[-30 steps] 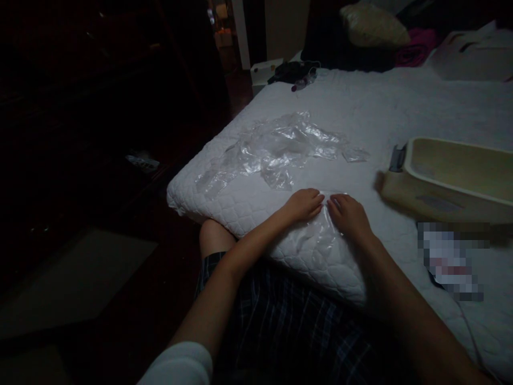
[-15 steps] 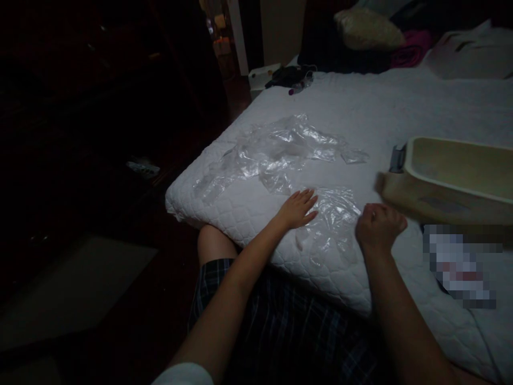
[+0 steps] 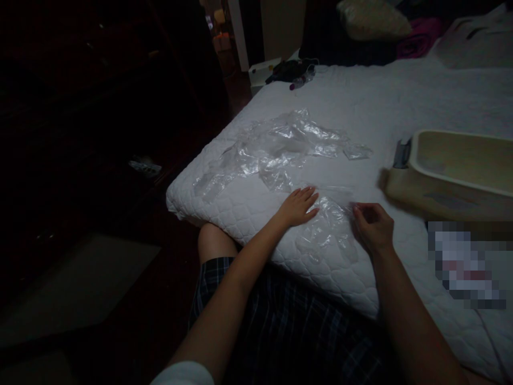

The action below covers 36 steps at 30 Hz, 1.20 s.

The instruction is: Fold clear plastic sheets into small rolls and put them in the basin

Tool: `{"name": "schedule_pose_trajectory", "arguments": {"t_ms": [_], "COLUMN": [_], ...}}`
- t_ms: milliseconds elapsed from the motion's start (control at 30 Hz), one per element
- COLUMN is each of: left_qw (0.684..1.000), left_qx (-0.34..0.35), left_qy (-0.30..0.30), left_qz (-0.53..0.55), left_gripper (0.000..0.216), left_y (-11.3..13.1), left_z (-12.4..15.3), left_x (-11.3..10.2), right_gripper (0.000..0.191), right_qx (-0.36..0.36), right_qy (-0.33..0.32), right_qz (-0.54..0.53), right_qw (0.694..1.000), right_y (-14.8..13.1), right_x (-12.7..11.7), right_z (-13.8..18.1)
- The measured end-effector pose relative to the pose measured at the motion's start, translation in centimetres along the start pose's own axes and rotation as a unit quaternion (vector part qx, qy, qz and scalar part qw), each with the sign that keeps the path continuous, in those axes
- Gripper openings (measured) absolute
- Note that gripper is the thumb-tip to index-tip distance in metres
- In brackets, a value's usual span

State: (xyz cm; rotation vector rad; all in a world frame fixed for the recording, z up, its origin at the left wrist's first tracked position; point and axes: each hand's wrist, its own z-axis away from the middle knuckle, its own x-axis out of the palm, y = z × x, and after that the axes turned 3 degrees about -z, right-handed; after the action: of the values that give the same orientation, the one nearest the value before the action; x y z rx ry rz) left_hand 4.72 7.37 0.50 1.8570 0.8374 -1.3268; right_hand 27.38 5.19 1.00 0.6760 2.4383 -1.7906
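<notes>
A crinkled clear plastic bag (image 3: pixel 331 227) lies on the white quilted mattress (image 3: pixel 248 206) in front of me. My left hand (image 3: pixel 298 207) rests flat on the bag's left side, fingers stretched and a little apart. At its right upper edge, my right hand (image 3: pixel 374 224) pinches the plastic between thumb and fingertips. More clear plastic bags (image 3: pixel 276 147) lie spread and overlapping just beyond my left hand.
A beige plastic bin (image 3: pixel 433 187) with a grey latch lies to the right. Nearer stands a blurred-out item (image 3: pixel 467 267). At the far edge are a bottle (image 3: pixel 302 80), a pillow (image 3: pixel 372 20) and a pink cloth (image 3: pixel 419 37). The mattress edge drops to a dark floor on the left.
My right hand has turned from a closed fist into a pinch on the bag's edge and shifted slightly left. My left hand stays in place. The view has tilted slightly.
</notes>
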Motion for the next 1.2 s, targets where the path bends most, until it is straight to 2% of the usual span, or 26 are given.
{"name": "schedule_pose_trajectory", "arguments": {"t_ms": [333,500,700,967,1133,1200], "left_qw": [1.0,1.0,0.999,0.999,0.998,0.999], "left_qx": [0.0,-0.004,-0.004,-0.007,-0.018,-0.02], "left_qy": [-0.001,0.003,0.014,0.015,0.017,0.018], "left_qz": [0.0,0.017,0.046,0.041,0.049,0.045], "left_gripper": [0.051,0.051,0.055,0.059,0.06,0.06], "left_y": [-0.1,0.0,-0.2,0.0,0.0,0.0], "left_z": [0.0,0.2,0.4,0.5,0.6,0.6], "left_x": [0.2,0.0,-0.2,-0.5,-0.4,-0.2], "right_gripper": [0.028,0.03,0.029,0.021,0.016,0.019], "right_qx": [0.044,0.063,0.055,0.053,0.062,0.065], "right_qy": [0.046,0.101,0.133,0.186,0.264,0.273], "right_qz": [0.027,0.01,0.093,0.153,0.108,0.065], "right_qw": [0.998,0.993,0.985,0.969,0.957,0.958], "right_y": [-0.1,0.1,0.0,-0.6,0.5,0.8], "right_x": [-0.3,-0.5,-1.1,-1.2,-1.7,-1.7], "right_z": [-0.4,-0.5,-0.7,-0.5,-0.9,-1.1]}}
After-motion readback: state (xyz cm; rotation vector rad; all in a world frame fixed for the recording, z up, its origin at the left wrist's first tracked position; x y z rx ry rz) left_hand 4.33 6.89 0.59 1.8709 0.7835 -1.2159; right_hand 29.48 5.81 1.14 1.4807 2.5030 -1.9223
